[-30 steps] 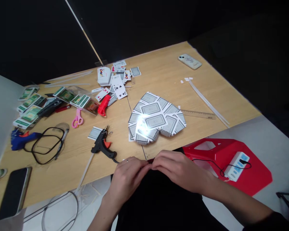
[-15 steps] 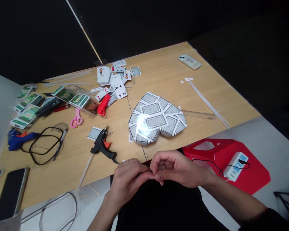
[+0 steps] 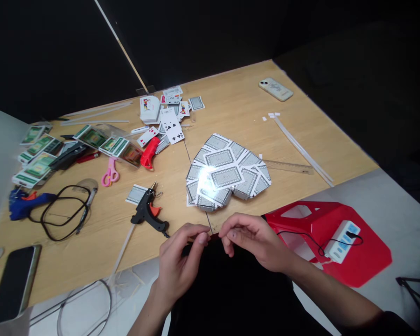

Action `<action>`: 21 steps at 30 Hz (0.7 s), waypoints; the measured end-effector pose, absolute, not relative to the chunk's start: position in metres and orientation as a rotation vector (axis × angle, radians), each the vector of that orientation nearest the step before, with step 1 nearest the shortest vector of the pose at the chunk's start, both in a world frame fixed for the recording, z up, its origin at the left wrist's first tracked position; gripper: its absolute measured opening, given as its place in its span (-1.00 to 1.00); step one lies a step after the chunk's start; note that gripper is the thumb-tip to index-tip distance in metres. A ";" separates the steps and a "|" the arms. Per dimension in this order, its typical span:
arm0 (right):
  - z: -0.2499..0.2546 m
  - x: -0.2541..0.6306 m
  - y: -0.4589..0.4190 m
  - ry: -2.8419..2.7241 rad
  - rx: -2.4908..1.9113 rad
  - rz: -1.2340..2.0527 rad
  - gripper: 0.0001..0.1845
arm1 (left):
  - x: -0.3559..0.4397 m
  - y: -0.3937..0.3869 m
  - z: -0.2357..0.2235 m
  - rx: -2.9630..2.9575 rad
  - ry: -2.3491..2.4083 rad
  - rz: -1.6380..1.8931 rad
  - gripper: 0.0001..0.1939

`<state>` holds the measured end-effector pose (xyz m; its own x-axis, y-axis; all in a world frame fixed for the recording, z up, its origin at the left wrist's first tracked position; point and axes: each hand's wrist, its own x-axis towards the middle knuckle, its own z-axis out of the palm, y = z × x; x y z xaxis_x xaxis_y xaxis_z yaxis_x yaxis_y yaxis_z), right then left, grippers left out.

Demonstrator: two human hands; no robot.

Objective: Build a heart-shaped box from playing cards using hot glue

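My left hand [image 3: 182, 256] hovers over my lap at the table's front edge, thumb and forefinger apart, with nothing visible between them. Just to its right is my right hand [image 3: 250, 240], its fingers curled and the thumb pressed near them; whatever they may pinch is too small to make out. A gap separates the two hands. Beyond them a heart-shaped piece covered in grey-backed playing cards [image 3: 227, 175] lies on the table, touched by neither hand. A black hot glue gun [image 3: 149, 212] with an orange trigger rests left of it, partly beside a single playing card [image 3: 136, 193].
Loose playing cards [image 3: 173, 126], a red glue gun-like handle [image 3: 150, 154], pink scissors [image 3: 110, 172], boxed decks [image 3: 38, 165] and a blue glue gun [image 3: 30, 204] spread leftward. A ruler [image 3: 290, 167] and white sticks [image 3: 304, 151] lie right. A power strip [image 3: 343, 241] sits on a red stool [image 3: 367, 252].
My hands were touching at the fingertips and have come apart. The left thumb and forefinger have spread; the right hand has stayed nearly in place. The things on the table have not moved.
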<state>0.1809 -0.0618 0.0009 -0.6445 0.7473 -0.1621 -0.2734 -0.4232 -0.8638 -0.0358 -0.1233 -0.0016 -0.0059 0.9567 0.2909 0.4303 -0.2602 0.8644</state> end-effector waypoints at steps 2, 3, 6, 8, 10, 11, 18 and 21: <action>0.005 0.183 -0.064 -1.227 -0.778 2.003 -0.76 | -0.037 -0.124 -0.001 1.694 1.437 1.234 -0.85; 0.007 0.185 -0.065 -1.265 -0.819 1.956 -0.75 | -0.037 -0.124 0.000 1.681 1.432 1.229 -0.85; 0.013 0.198 -0.058 -1.402 -0.962 1.745 -0.78 | -0.041 -0.124 0.002 1.698 1.406 1.199 -0.73; 0.014 0.215 -0.042 -1.533 -1.053 1.382 -0.82 | -0.045 -0.122 0.002 1.719 1.425 1.185 -0.68; 0.010 0.236 -0.020 -1.581 -1.190 0.776 -0.72 | -0.050 -0.118 0.000 1.696 1.522 1.182 -0.72; 0.007 0.247 -0.007 -1.637 -1.248 0.545 -0.60 | -0.053 -0.115 -0.002 1.665 1.592 1.178 -0.80; -0.034 0.274 0.034 -1.601 -1.442 0.851 -0.49 | -0.070 -0.072 -0.021 1.393 1.878 1.036 -0.46; -0.045 0.264 0.033 -1.550 -1.429 1.058 -0.44 | -0.066 -0.059 -0.029 1.349 1.818 1.025 -0.30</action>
<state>0.2645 0.0325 -0.0455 -0.0820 0.9966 -0.0010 0.3640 0.0290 -0.9310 -0.0662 -0.0592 -0.0287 -0.2640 0.9635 -0.0453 0.4600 0.1670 0.8721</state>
